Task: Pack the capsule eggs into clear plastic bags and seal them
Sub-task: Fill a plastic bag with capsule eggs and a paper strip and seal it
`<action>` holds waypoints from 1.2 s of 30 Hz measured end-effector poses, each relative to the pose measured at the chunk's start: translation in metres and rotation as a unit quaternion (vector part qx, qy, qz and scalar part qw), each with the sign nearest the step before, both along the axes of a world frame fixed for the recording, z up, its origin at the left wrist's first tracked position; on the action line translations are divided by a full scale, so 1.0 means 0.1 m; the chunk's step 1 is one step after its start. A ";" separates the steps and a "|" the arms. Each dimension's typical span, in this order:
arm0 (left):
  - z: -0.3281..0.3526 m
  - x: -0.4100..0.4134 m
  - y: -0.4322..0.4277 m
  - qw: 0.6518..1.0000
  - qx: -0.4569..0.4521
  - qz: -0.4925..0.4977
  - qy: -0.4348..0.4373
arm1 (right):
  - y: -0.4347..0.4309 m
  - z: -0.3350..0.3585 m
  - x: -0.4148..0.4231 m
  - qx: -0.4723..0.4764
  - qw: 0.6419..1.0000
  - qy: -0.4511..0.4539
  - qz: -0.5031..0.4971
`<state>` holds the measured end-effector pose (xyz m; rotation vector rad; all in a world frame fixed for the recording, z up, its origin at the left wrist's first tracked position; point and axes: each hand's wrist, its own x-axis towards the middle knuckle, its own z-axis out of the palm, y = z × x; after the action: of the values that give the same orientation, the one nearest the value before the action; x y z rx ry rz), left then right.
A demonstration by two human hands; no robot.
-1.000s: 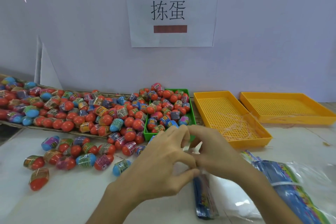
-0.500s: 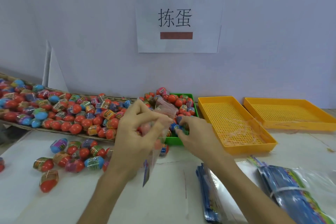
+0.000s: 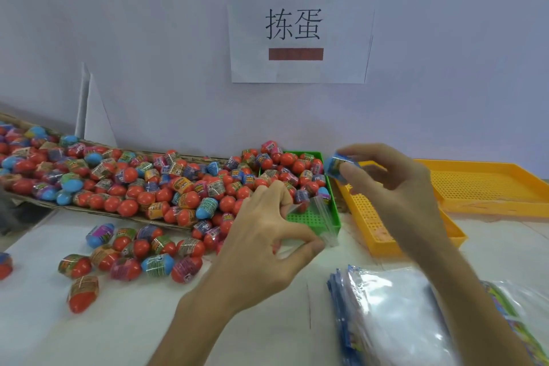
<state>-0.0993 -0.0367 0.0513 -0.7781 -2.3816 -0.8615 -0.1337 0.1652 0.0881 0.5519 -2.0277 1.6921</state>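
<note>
The right hand (image 3: 395, 184) is pinching a blue, label-wrapped egg (image 3: 337, 166); the left hand (image 3: 267, 235) is pinching a clear bag (image 3: 322, 218), its see-through outline barely showing.

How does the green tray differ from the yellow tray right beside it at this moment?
The green tray holds capsule eggs in its far part; the near yellow tray holds no eggs that I can see. The green tray looks narrower than the yellow one. The left hand holds a clear bag over the green tray; the right hand is above the yellow one. Both have perforated floors and raised rims.
</note>
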 end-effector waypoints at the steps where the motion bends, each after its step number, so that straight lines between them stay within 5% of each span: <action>1: -0.01 0.00 0.01 1.000 -0.009 0.000 0.000 | 0.02 0.02 0.05 0.028 0.998 -0.013 0.048; 7: -0.07 0.00 0.06 1.000 -0.015 -0.012 -0.003 | -0.05 -0.08 0.09 0.228 0.973 0.028 0.038; 18: -0.06 0.02 0.06 0.999 0.015 -0.025 -0.041 | -0.06 -0.07 0.09 0.235 0.965 -0.012 0.112; 23: -0.04 0.00 0.02 0.999 -0.012 -0.017 -0.030 | 0.01 -0.02 0.08 0.093 0.994 0.025 0.049; 26: -0.04 0.01 0.03 0.999 -0.029 -0.011 -0.015 | 0.07 0.03 0.10 -0.034 0.992 -0.031 0.117; 31: -0.05 0.03 0.04 0.999 -0.003 -0.020 -0.025 | -0.03 -0.07 0.08 0.183 0.979 -0.035 0.084; 36: -0.05 0.02 0.05 0.999 0.009 -0.023 -0.037 | -0.12 -0.14 0.10 0.215 0.975 0.001 0.054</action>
<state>-0.0970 -0.0321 0.0468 -0.8089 -2.4249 -0.9454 -0.1239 0.1533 0.0737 0.8156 -2.4144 1.3016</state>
